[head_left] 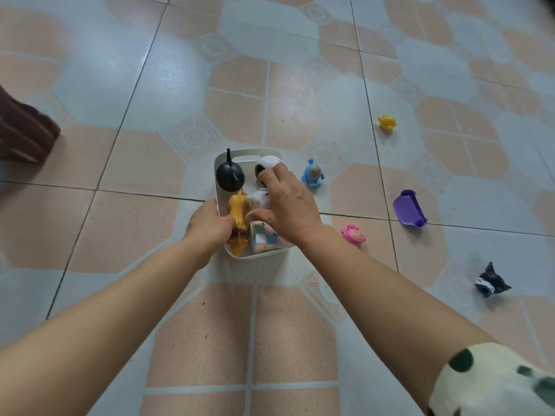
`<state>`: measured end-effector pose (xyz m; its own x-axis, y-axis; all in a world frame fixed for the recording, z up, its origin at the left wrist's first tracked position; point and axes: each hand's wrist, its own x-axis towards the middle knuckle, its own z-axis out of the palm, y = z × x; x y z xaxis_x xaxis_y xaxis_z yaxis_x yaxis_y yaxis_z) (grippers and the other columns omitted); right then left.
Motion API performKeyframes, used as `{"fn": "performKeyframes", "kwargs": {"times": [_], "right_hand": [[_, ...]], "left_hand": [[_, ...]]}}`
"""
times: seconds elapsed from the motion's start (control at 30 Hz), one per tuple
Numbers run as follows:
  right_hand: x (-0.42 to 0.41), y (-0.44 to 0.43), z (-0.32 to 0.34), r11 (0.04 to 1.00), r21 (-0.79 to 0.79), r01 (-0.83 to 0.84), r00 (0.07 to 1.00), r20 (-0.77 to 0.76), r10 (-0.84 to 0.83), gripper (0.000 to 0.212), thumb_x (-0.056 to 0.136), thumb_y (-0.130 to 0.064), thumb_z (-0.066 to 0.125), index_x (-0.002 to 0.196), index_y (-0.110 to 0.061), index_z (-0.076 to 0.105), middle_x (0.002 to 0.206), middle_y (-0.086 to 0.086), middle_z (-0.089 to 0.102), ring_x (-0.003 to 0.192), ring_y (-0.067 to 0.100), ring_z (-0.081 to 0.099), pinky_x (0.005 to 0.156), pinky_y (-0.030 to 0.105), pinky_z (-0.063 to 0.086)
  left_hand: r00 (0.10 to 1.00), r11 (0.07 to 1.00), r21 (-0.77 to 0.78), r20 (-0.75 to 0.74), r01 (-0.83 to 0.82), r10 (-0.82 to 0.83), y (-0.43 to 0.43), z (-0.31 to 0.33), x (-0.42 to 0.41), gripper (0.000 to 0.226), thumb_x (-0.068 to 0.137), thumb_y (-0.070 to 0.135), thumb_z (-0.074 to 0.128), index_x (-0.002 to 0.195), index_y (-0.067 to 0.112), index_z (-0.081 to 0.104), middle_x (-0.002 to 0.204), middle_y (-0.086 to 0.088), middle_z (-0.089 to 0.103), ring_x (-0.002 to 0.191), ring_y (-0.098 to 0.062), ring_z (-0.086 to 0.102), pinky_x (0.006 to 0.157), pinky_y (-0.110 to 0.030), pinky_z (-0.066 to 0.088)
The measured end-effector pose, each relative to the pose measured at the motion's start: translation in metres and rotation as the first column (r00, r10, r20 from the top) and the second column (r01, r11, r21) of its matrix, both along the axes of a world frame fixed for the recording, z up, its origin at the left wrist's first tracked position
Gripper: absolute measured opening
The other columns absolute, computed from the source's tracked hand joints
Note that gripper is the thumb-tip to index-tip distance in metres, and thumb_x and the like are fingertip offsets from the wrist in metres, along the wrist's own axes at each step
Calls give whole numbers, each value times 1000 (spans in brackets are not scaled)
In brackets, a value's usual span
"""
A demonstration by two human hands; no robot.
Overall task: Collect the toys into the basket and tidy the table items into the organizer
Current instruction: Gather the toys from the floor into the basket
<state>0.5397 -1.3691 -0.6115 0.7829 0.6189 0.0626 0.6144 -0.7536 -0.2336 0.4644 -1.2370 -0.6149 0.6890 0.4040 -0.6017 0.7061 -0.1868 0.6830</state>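
- We find the basket (258,255) on the tiled floor (135,163), straight ahead of the person, with its long axis running away from the body.
- It already holds a black round toy (230,175), an orange toy (237,210), a pastel cube puzzle (262,238) and a white toy (270,162).
- Left hand (207,225): the fingers curl over the basket's left wall, just beside the orange toy. We judge that it steadies the basket.
- Right hand (288,205): it is over the basket with the fingers bent down onto the white toy and the thumb spread apart. We cannot tell whether it grips the toy or only rests on it.
- Every loose toy lies to the right of the basket, so we judge the right hand the nearer one for the next pick.
- The blue figure (313,173) stands just beside the right fingertips, and the pink toy (353,235) lies near the right wrist.
- The purple tub (409,208), yellow toy (387,122) and black-and-white figure (491,282) lie well apart, farther right.
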Motion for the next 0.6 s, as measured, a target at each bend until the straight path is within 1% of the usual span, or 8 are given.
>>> {"fn": "performKeyframes", "kwargs": {"times": [0.1,0.2,0.27,0.33,0.4,0.47,0.53,0.6], "right_hand": [[2,-15,5,994,102,38,998,36,-42,54,85,-53,60,115,-8,55,107,10,55,89,23,54,71,34,47],[8,-41,9,950,256,179,981,32,-193,34,95,-39,49,105,-8,59,101,9,58,86,23,56,69,35,47],[15,-64,7,911,283,302,950,-10,-312,26,97,-30,48,103,-7,60,101,10,58,88,27,57,72,38,47],[19,-90,1,886,163,435,900,-58,-431,26,96,-28,48,107,-7,59,107,13,57,95,31,56,78,39,45],[19,-110,-9,849,-61,524,840,-127,-528,34,95,-35,49,117,-11,55,118,14,53,107,33,51,86,40,44],[15,-128,-19,799,-241,551,784,-179,-594,45,91,-45,51,125,-16,50,125,14,48,115,33,47,91,42,44],[10,-138,-28,773,-305,556,745,-229,-626,51,87,-48,57,127,-18,49,125,15,46,116,35,46,91,42,45],[5,-146,-35,772,-299,561,727,-270,-632,46,83,-40,63,121,-17,52,122,16,46,112,37,49,89,40,47]], "left_hand": [[1000,1000,7,8,-27,27,4,-2,5,22,92,12,51,113,13,54,109,-17,62,101,-34,60,91,-53,52],[1000,1000,19,22,-12,11,5,-6,8,19,91,9,51,108,15,53,109,-17,61,102,-35,58,92,-54,52],[1000,999,33,29,-1,0,4,-8,10,18,91,9,51,107,16,53,110,-16,61,102,-35,57,92,-54,51],[999,999,32,41,3,-5,-1,-9,12,17,91,9,51,105,19,53,109,-15,61,102,-35,57,91,-54,52],[999,1000,24,53,7,-8,-6,-9,13,17,90,8,51,102,20,54,108,-14,62,101,-36,58,90,-54,53],[997,1000,10,66,25,-25,-14,-8,16,18,89,8,52,101,21,55,106,-13,63,100,-36,59,89,-55,53],[996,999,0,78,40,-40,-21,-7,17,18,89,7,53,98,22,55,99,-10,63,98,-34,60,88,-54,54],[995,999,-7,84,50,-50,-28,-6,18,17,89,7,53,92,24,55,91,-5,61,97,-33,60,88,-54,54]]}}
